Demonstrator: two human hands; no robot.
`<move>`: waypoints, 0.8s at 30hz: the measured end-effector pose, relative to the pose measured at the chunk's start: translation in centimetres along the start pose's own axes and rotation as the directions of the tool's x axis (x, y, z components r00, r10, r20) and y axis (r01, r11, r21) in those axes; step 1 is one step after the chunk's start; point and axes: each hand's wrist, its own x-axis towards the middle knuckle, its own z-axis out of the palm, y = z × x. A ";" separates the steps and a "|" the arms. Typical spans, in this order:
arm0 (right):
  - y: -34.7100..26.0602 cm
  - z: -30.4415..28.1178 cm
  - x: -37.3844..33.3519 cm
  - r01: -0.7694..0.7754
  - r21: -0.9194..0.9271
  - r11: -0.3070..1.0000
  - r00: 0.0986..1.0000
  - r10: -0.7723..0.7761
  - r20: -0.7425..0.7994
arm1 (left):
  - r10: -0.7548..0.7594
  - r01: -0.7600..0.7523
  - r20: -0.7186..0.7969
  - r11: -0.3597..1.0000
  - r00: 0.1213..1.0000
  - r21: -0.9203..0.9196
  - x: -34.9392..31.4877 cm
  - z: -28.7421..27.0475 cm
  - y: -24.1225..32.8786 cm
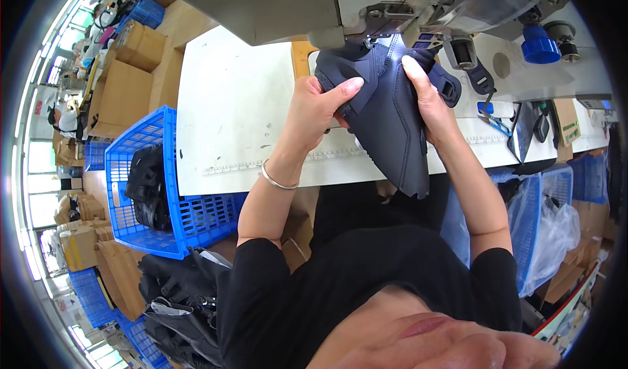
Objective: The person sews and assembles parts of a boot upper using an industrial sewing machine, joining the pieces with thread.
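Both hands hold a dark grey stitched workpiece point(390, 130) of sheet-like material, its exact kind unclear. A seam runs down its length, and its lower end hangs over the table's near edge. My left hand point(320, 107) pinches its left side, thumb on top and the other fingers mostly hidden. On the right side, my right hand point(428, 101) grips it with the thumb lying along the top near the seam and fingers underneath. The upper end of the piece lies under the lit needle area of a sewing machine point(373, 16). Dark strap parts with slots point(446, 86) lie beside it.
The white table point(235, 107) bears a printed ruler scale. Blue-handled snips point(495, 122) lie to the right. A blue crate point(173, 192) holding black items stands at left, above a pile of black pieces point(180, 303). Another blue crate point(533, 218) with clear plastic stands at right.
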 end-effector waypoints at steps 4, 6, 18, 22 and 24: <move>-0.2 0.2 0.1 0.009 -0.079 0.997 1.000 -0.010 -0.016 | 0.018 -0.018 -0.010 0.999 1.000 -0.044 0.0 0.0 -0.7; -0.3 0.2 0.1 0.031 -0.112 0.993 0.999 -0.033 -0.019 | 0.013 -0.015 -0.031 0.998 0.999 -0.066 0.0 0.1 -0.8; -2.0 0.3 0.0 -0.051 -0.152 0.987 0.998 0.043 -0.055 | 0.030 -0.045 -0.096 0.987 0.995 -0.154 -0.1 1.3 -1.7; -2.4 0.3 0.1 -0.121 -0.134 0.984 0.993 0.117 -0.032 | 0.035 -0.050 -0.090 0.984 0.995 -0.173 0.3 1.3 -1.3; -2.6 -0.2 0.6 -0.149 -0.147 0.978 0.989 0.149 -0.009 | 0.054 -0.069 -0.088 0.980 0.995 -0.186 0.5 1.3 -1.1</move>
